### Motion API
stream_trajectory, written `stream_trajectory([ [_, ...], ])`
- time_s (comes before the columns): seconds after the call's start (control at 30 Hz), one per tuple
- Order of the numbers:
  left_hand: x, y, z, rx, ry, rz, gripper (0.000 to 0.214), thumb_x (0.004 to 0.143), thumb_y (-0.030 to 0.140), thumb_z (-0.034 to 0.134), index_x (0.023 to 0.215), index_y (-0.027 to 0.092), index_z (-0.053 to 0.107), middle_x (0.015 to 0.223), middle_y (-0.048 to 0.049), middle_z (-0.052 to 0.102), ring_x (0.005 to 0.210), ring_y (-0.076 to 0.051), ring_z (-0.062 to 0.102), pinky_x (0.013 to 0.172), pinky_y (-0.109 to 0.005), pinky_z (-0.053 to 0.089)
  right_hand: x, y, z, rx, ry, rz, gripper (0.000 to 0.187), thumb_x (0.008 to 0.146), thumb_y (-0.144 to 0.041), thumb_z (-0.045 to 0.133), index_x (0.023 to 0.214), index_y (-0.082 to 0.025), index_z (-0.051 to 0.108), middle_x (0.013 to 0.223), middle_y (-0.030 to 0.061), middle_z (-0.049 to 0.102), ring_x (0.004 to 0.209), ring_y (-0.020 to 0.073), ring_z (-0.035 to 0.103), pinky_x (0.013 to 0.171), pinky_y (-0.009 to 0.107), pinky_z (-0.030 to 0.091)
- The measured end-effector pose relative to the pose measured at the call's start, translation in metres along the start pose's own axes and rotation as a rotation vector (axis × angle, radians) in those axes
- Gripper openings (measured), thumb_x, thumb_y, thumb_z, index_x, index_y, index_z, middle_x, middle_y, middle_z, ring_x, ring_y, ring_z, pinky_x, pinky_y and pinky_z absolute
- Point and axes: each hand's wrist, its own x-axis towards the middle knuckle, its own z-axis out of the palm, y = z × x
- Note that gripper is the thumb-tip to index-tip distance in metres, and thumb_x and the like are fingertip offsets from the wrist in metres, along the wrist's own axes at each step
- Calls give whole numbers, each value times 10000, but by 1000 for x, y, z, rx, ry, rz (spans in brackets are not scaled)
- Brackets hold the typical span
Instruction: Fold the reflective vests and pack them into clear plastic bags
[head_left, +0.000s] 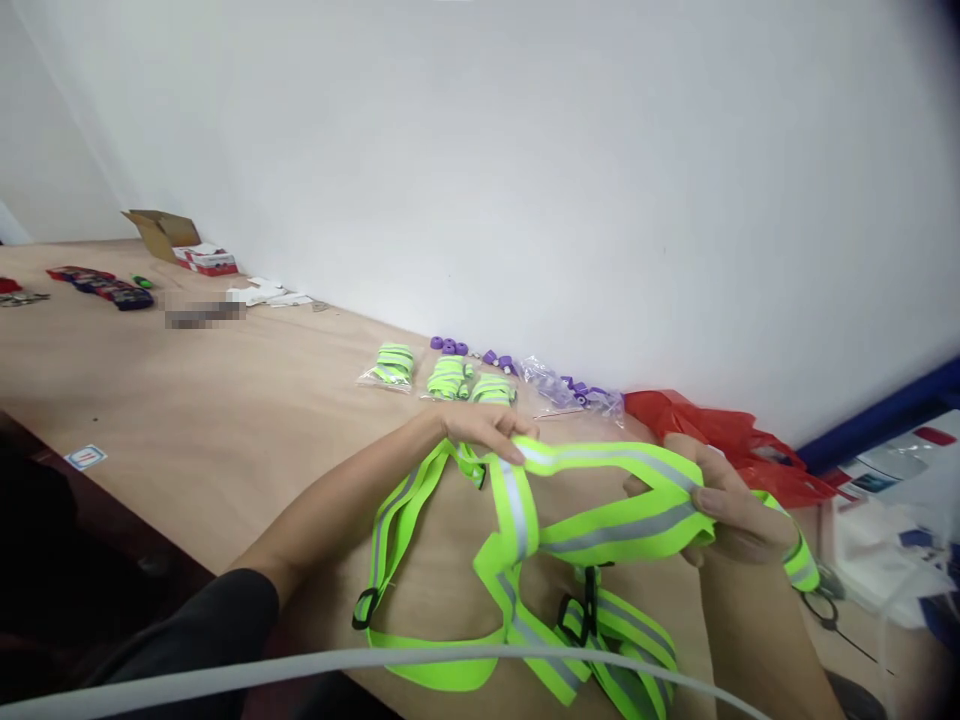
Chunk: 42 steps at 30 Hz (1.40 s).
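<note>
Between my hands hangs a neon yellow-green reflective harness [517, 505] with silver-grey stripes. My left hand [487, 432] pinches one of its straps near the top. Closed round the straps on the other side is my right hand [727, 500], and a loose strap end [801, 565] comes out behind it. A black buckle [365, 608] shows on the left loop. Lower down, another black buckle [574, 620] sits beside a bunched part of the webbing. The lower straps droop over the table's near side.
Bagged reflective straps [394, 364] lie in a row behind my left hand. Purple pieces [450, 347], clear plastic bags [559, 385] and a red plastic bag [697, 425] line the wall. A cardboard box [161, 235] stands far left. A white cable [337, 662] crosses the foreground. Scissors [825, 605] lie at right.
</note>
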Motion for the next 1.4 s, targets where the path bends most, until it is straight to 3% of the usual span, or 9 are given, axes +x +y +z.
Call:
stream_trajectory([
  [0.13, -24, 9, -21, -67, 285, 122, 450, 718, 515, 876, 799, 165, 605, 601, 49, 559, 453, -69, 479, 425, -179, 367, 5, -1, -7, -183, 95, 5, 403, 780, -505, 829, 745, -229, 538, 540, -47, 582, 306, 57, 375, 316, 194, 238],
  [0.27, -46, 26, -30, -80, 419, 173, 427, 750, 478, 865, 829, 170, 580, 582, 56, 553, 397, -44, 417, 383, -167, 310, 13, 1, -8, -364, 136, 26, 348, 813, -473, 818, 785, -224, 576, 491, -58, 544, 329, 79, 406, 308, 188, 282],
  [0.47, -58, 43, -22, -81, 464, 237, 478, 720, 516, 870, 927, 198, 579, 526, 91, 486, 321, -26, 307, 333, -169, 214, 15, -1, -1, -250, 114, -119, 304, 795, -437, 841, 777, -229, 620, 473, -54, 525, 327, 79, 386, 312, 202, 283],
  [0.67, -54, 47, -17, -52, 564, 433, 495, 712, 592, 827, 899, 221, 558, 522, 88, 426, 359, -55, 322, 380, -185, 285, 18, -2, 14, -45, 153, -299, 478, 738, -451, 873, 1125, -253, 675, 493, -80, 535, 306, 62, 319, 306, 192, 214],
  [0.87, -67, 83, -10, 50, 508, 491, 429, 669, 497, 867, 643, 170, 592, 672, -14, 538, 578, -134, 530, 541, -265, 452, 11, -27, 29, -33, 225, -491, 304, 754, -490, 861, 898, -282, 693, 507, -55, 566, 341, 99, 429, 322, 215, 304],
  [1.0, -85, 118, 1, 478, 463, 321, 56, 763, 200, 748, 718, 167, 742, 839, -58, 627, 719, -158, 583, 655, -276, 487, 4, -56, 42, -59, 248, -566, 316, 717, -490, 888, 829, -272, 689, 536, -52, 588, 343, 95, 423, 339, 233, 325],
  [1.07, -91, 132, 4, 713, 522, 287, 115, 770, 140, 658, 716, 188, 748, 873, -47, 631, 769, -162, 600, 705, -280, 496, 3, -71, 50, -94, 261, -565, 337, 685, -497, 904, 816, -269, 692, 511, -61, 574, 345, 102, 419, 358, 247, 343],
  [1.23, -97, 158, -1, 744, 753, 567, 154, 705, 124, 590, 602, 178, 691, 796, -49, 610, 657, -141, 568, 557, -273, 449, 7, -99, 70, -106, 260, -709, 248, 702, -417, 904, 818, -299, 719, 563, -64, 595, 392, 93, 438, 405, 252, 352],
  [1.4, -94, 182, -11, 704, 686, 675, 176, 636, 100, 533, 513, 183, 628, 653, -29, 556, 545, -110, 468, 477, -262, 329, 6, -116, 78, -234, 255, -671, 237, 686, -375, 892, 796, -263, 715, 577, -57, 587, 361, 78, 397, 375, 253, 285],
])
